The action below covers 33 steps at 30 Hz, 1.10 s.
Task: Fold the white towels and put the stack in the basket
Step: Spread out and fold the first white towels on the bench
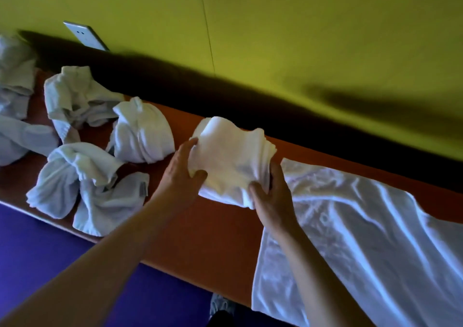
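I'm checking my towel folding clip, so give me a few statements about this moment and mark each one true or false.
1. Both hands hold the same bunched white towel. True: the left hand and the right hand each have a grip on it.
2. A large white cloth lies spread on the table to the right. True.
3. The crumpled towels on the left are neatly folded in a stack. False: they lie loose and crumpled, apart from one another.
4. A basket stands on the table beside the hands. False: no basket is in view.
5. The wall behind the table is blue. False: it is yellow-green.
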Motion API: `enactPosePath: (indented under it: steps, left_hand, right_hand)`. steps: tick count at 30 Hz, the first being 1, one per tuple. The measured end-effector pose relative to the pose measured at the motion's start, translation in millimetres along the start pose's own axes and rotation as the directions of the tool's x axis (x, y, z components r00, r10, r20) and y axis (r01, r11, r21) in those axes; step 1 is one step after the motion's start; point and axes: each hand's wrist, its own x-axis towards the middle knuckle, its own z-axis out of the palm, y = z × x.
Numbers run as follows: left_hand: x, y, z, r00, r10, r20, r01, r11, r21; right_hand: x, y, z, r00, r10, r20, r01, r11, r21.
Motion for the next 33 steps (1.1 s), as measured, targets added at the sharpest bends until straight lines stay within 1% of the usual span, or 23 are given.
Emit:
enactPosePath:
  steps: [3, 5, 7, 8, 10, 12, 16, 18, 21, 24, 26, 27, 30, 33]
  left_hand:
    - [36, -15, -14, 0.995, 0.102, -0.006, -0.101, 0.990, 0.100]
    - [50, -31, -13, 0.988, 0.151, 0.039, -0.156, 0.960, 0.233]
    - [55, -45, -6, 0.989, 0.102, 0.110, -0.137, 0.909, 0.393]
    - [53, -50, -1, 0.988, 0.060, 0.142, -0.115, 0.900, 0.421]
    - [48, -58, 8, 0.986, 0.029, 0.165, -0.093, 0.912, 0.400]
    - [45, -61, 12, 0.989, 0.038, 0.141, -0.091, 0.916, 0.391]
    - [43, -53, 15, 0.993, 0.031, 0.117, -0.078, 0.901, 0.427]
    - [37, -44, 17, 0.996, 0.040, 0.084, -0.075, 0.882, 0.466]
    - [17, -25, 26, 0.989, 0.149, 0.028, -0.141, 0.836, 0.531]
    - [-9, -5, 44, 0.942, 0.335, 0.022, -0.294, 0.795, 0.531]
    - [-24, 9, 61, 0.903, 0.423, 0.068, -0.398, 0.769, 0.501]
    - [-31, 17, 70, 0.891, 0.439, 0.115, -0.438, 0.766, 0.470]
    - [-45, 37, 102, 0.858, 0.440, 0.263, -0.511, 0.777, 0.368]
    - [-39, 53, 134, 0.827, 0.403, 0.392, -0.536, 0.774, 0.338]
  right_hand:
    - [23, -3, 29, 0.998, -0.020, -0.052, 0.016, 0.997, -0.077]
    - [32, 0, 45, 0.997, 0.015, -0.078, -0.030, 0.981, -0.191]
    - [37, 3, 57, 0.995, -0.015, -0.103, -0.019, 0.945, -0.325]
    - [38, 5, 60, 0.991, -0.058, -0.118, 0.011, 0.930, -0.368]
    - [42, 9, 64, 0.988, -0.090, -0.124, 0.037, 0.926, -0.376]
    - [43, 12, 65, 0.992, -0.061, -0.114, 0.015, 0.932, -0.363]
    - [38, 13, 53, 0.992, -0.056, -0.112, 0.015, 0.943, -0.331]
    - [32, 14, 42, 0.990, -0.076, -0.115, 0.030, 0.935, -0.355]
    - [15, 19, 20, 0.991, -0.065, -0.118, 0.012, 0.916, -0.401]
    - [-9, 31, -3, 0.984, -0.080, -0.159, -0.005, 0.883, -0.470]
    - [-31, 42, -18, 0.984, -0.064, -0.166, -0.032, 0.854, -0.519]
    - [-44, 49, -23, 0.984, -0.050, -0.171, -0.049, 0.844, -0.534]
    - [-89, 71, -32, 0.981, -0.003, -0.196, -0.100, 0.851, -0.515]
    - [-134, 91, -22, 0.988, 0.073, -0.137, -0.135, 0.837, -0.531]
